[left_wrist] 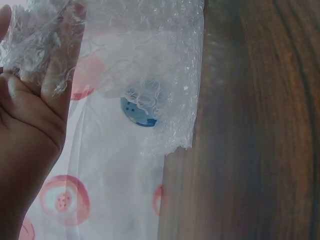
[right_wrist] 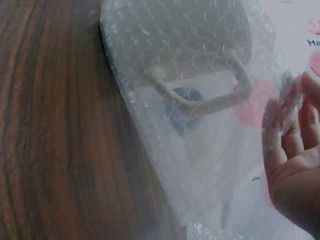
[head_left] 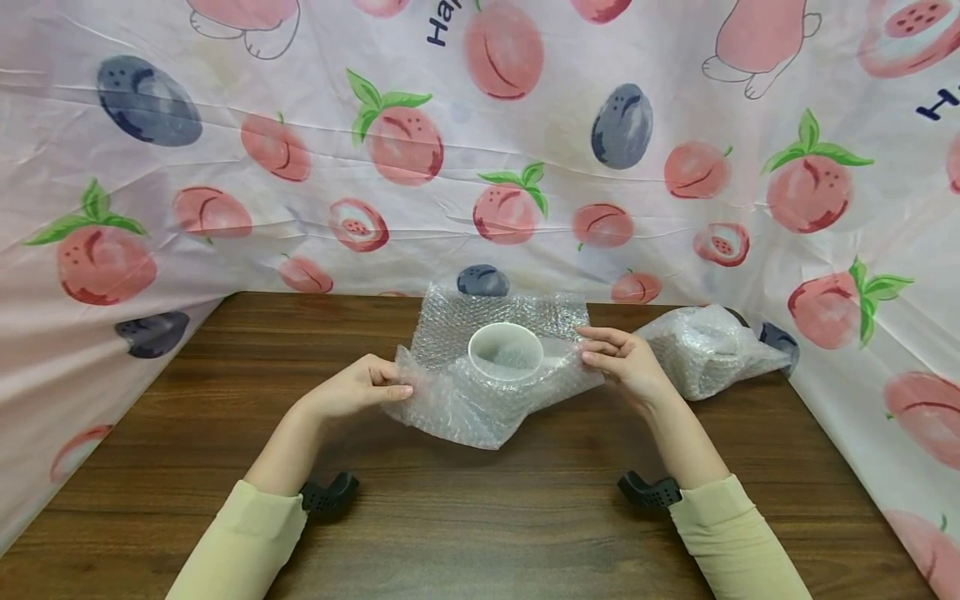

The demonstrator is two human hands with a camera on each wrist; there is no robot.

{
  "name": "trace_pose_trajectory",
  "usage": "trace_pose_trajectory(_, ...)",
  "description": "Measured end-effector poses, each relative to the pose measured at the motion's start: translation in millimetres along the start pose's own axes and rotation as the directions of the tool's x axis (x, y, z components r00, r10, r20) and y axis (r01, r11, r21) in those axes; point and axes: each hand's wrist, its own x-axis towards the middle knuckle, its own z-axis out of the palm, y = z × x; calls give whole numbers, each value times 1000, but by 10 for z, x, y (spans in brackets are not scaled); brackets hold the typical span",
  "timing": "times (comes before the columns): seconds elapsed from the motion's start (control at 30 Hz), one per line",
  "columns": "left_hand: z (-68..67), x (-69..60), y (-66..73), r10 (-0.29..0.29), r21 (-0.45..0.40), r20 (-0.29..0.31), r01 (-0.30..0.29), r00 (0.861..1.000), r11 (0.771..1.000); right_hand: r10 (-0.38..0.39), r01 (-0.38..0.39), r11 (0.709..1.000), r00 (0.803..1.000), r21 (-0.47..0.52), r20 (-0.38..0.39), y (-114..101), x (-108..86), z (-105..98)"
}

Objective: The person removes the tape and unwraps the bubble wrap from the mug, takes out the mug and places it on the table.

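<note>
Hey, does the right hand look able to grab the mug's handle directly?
Probably not: the bubble wrap covers the handle, and the right hand holds the wrap's edge.

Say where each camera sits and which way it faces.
Head: worn on the head, looking forward and down at the white mug and bubble wrap; left hand, right hand and sleeves show.
Left wrist: worn there, facing bubble wrap and backdrop; left hand at left edge.
Right wrist: worn there, facing the mug's handle through bubble wrap; right hand at right edge.
Head and right wrist share the mug and right hand.
</note>
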Motion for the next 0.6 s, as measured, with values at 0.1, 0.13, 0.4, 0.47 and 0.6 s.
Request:
trace_pose_trajectory(0.1, 1, -26, 12, 12, 3, 27, -13, 1000, 1000, -20, 21, 1000, 999, -21, 35, 4, -40, -36)
trace_pose_trajectory(0.13, 1, -30, 14, 21, 6, 35, -21, 999, 1000, -25, 26, 999, 998, -26, 50, 3, -54, -49)
trace_pose_trajectory(0.4, 8, -51, 59, 65, -30, 131, -61, 989, 998, -76, 92, 993, 980, -80, 182, 4, -145, -125)
trace_pose_trajectory(0.47, 10, -55, 67, 64, -50, 152, -57, 986, 997, -94, 111, 991, 972, -71, 217, 15, -161, -146)
trace_pose_trajectory(0.6, 6, -62, 42, 69, -72, 182, -57, 981, 996, -86, 105, 992, 967, -68, 241, 31, -197, -172)
